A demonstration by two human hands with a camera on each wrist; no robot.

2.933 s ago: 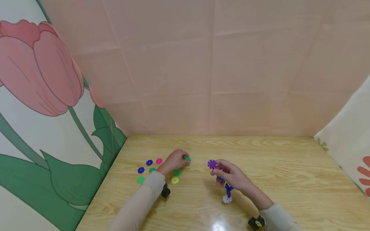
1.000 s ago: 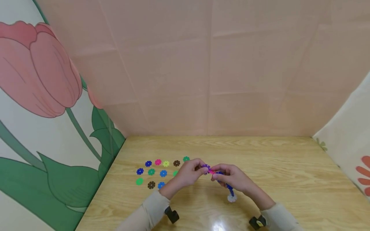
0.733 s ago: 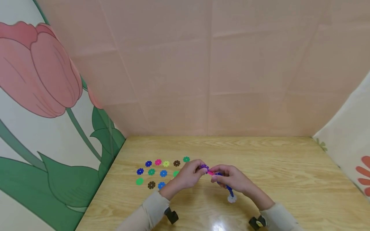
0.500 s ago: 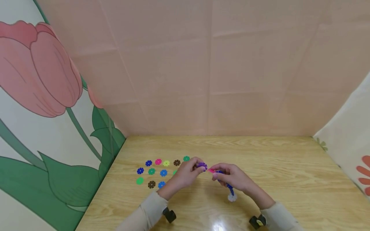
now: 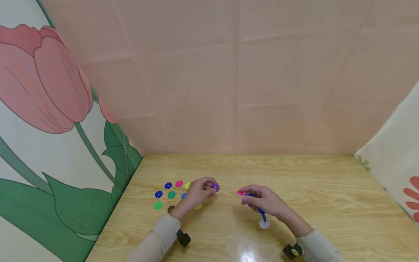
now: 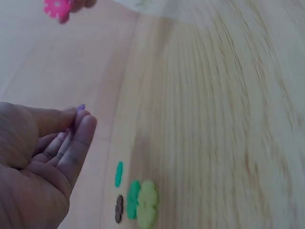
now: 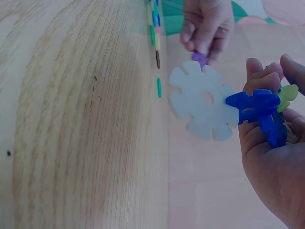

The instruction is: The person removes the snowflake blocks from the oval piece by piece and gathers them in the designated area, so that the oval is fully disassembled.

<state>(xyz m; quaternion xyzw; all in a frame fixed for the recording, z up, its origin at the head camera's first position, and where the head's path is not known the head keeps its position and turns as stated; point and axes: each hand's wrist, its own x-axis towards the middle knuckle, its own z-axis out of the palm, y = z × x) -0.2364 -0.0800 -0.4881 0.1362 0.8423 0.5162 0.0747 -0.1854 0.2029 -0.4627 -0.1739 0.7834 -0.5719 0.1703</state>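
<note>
My left hand pinches a purple notched snowflake disc between thumb and fingers, above the loose discs. In the left wrist view only a sliver of the purple disc shows past the fingertips. My right hand grips a chain of interlocked snowflake discs, apart from the purple one. At the chain's near end hangs a white disc, slotted into blue discs. A yellow-green disc sits between the fingers, and a pink disc sticks out at the fingertips. My palm and fingers hide part of the chain.
Loose discs lie flat on the left of the wooden table, among them a blue disc, a pink disc and a light green disc. Some are under my left forearm. A pinkish cloth wall stands behind the table.
My left hand let go of a green disc on the table, took hold of the purple disc on the chain's pink end, pulled it off and moved left with it. The right hand stayed nearly still.
</note>
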